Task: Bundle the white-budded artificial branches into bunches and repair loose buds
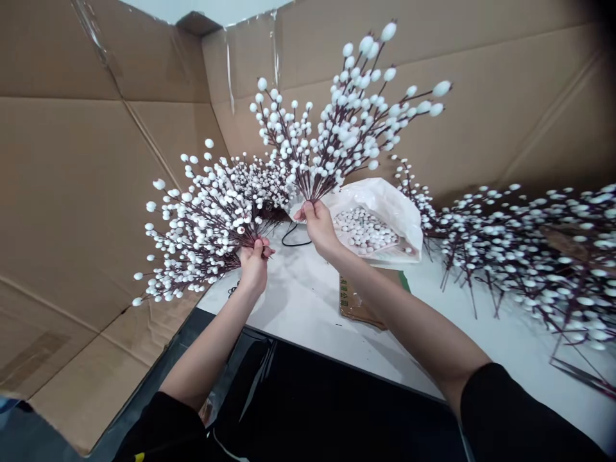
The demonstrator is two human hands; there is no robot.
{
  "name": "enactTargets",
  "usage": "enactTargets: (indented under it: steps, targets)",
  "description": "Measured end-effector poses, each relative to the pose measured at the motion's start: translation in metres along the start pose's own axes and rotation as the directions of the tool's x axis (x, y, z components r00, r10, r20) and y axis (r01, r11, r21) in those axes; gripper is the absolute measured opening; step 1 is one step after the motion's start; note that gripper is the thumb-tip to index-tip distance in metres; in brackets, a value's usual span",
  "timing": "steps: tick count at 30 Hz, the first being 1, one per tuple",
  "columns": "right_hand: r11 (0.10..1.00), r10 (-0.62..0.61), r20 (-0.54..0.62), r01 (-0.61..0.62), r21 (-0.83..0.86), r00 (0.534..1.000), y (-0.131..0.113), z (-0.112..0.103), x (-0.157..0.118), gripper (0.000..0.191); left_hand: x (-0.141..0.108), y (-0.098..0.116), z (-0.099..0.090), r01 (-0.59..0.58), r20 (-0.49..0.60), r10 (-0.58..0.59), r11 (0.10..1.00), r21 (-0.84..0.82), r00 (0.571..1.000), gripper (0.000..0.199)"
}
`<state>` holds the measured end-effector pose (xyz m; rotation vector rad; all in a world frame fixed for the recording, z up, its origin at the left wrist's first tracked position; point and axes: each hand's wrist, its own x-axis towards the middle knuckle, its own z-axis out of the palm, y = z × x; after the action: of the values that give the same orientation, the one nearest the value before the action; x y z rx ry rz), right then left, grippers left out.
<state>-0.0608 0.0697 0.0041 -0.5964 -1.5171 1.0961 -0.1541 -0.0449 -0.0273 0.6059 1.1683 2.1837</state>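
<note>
Two hands, left [253, 264] and right [318, 224], each closed around one white-berry spray [212, 221] [346, 122].

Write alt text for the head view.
Left hand and right hand each hold a white-berry branch over a white table. A bag of beads and more branches lie beyond.

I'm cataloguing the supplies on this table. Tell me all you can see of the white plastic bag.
The white plastic bag is thin, crinkled and glossy. It lies open on the white table, its mouth facing the camera, with many small white beads loose inside. It sits just beyond the right hand, partly over a brown cardboard piece. Branches of white buds lie beside it on the right.
</note>
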Motion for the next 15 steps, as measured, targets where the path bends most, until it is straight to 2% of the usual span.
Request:
enactTargets:
  steps: [3,7,9,12,15]
  targets:
    - [0.998,0.028,0.030,-0.026,-0.060,0.999,0.019,0.009,-0.007,0.018,0.007,-0.006,-0.001,-0.019,-0.027,0.019,1.000,0.020,0.999,0.017]
    - [0.984,0.055,0.085,-0.039,-0.174,0.995,0.047,0.031,-0.012,0.020,0.025,-0.020,0.005,-0.071,-0.154,0.079,0.996,0.057,0.985,0.015]
    - [0.971,0.065,0.112,-0.037,-0.236,0.992,0.059,0.044,-0.009,0.022,0.036,-0.029,0.011,-0.095,-0.238,0.113,0.992,0.085,0.965,0.013]
    - [0.940,0.098,0.153,-0.041,-0.339,0.983,0.075,0.063,0.001,0.029,0.054,-0.043,0.019,-0.112,-0.342,0.150,0.985,0.128,0.928,0.031]
    - [0.887,0.154,0.190,-0.051,-0.459,0.970,0.089,0.076,0.013,0.033,0.072,-0.057,0.021,-0.097,-0.403,0.163,0.979,0.179,0.901,0.035]
